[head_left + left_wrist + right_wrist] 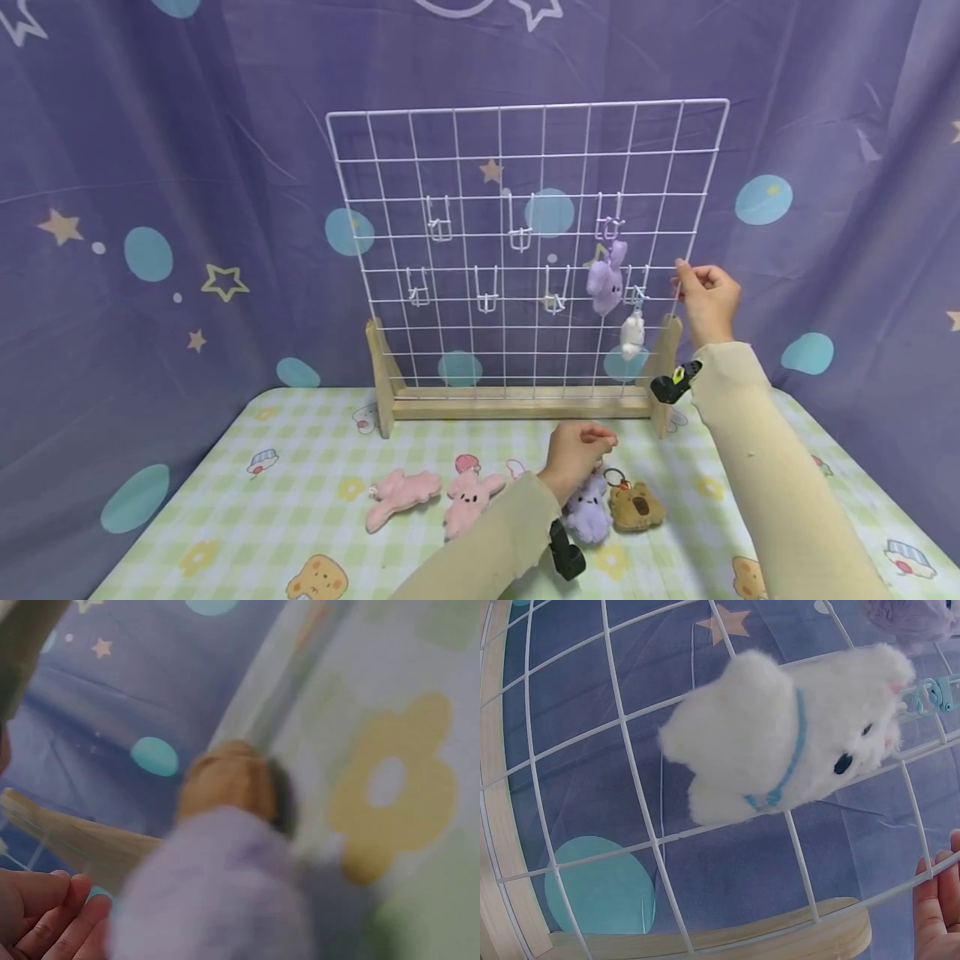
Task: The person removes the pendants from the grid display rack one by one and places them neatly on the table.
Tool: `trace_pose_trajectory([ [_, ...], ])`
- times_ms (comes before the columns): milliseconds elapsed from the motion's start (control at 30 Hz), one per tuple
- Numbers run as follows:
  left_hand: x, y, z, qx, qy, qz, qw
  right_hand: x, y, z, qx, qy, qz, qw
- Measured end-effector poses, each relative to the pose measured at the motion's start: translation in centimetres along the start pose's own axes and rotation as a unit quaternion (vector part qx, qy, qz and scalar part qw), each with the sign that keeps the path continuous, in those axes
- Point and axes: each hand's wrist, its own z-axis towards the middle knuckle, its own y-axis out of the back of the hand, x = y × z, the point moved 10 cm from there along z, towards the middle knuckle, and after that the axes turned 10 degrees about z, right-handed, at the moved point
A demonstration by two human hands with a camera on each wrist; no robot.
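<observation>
My left hand (576, 454) hovers low over the table, fingertips pinched together, just above a lilac plush keychain (588, 512). The keychain's top end is hidden behind the hand. In the left wrist view that lilac plush (214, 900) looms large and blurred beside the fingers (56, 915). Up at the right edge of a white wire grid rack (528, 107), my right hand (708, 300) grips the frame between thumb and fingers. Near it, a white plush dog (757, 735) with a blue collar hangs from a hook. Another lilac plush (606, 283) hangs higher up.
Beside the lower lilac plush lies a brown plush keychain (636, 507) with a black ring. Two pink plushes (405, 493) lie to the left. Several white wire hooks (487, 302) hold nothing. Wooden feet (384, 379) support the grid, with a patterned curtain behind.
</observation>
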Motion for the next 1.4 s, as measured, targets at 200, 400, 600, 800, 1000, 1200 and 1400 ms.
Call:
trace_pose_trajectory([
  [200,-2.1,1.9,0.7,0.001,-0.012,-0.047,0.9988,0.2,-0.1,-0.1,0.002,0.009,0.014,1.0],
  [400,-5.9,5.2,1.2,-0.029,-0.059,-0.055,0.9964,0.2,-0.1,-0.1,0.003,0.005,0.012,1.0],
  [600,-10.1,8.6,1.4,-0.06,-0.109,-0.045,0.9913,0.2,-0.2,0.0,0.002,0.003,0.011,1.0],
  [800,-13.5,11.0,1.8,-0.079,-0.151,-0.042,0.9845,0.3,-0.2,0.0,0.004,0.005,0.011,1.0],
  [1000,-15.8,12.6,2.5,-0.096,-0.162,-0.028,0.9818,0.2,0.0,0.0,0.001,0.013,0.003,1.0],
  [1200,-17.5,13.6,3.5,-0.116,-0.168,-0.017,0.9788,-0.8,0.5,0.9,0.0,0.008,-0.001,1.0],
  [1400,-18.7,13.9,4.2,-0.137,-0.174,0.006,0.9751,-1.1,0.7,1.2,-0.004,0.013,-0.006,1.0],
])
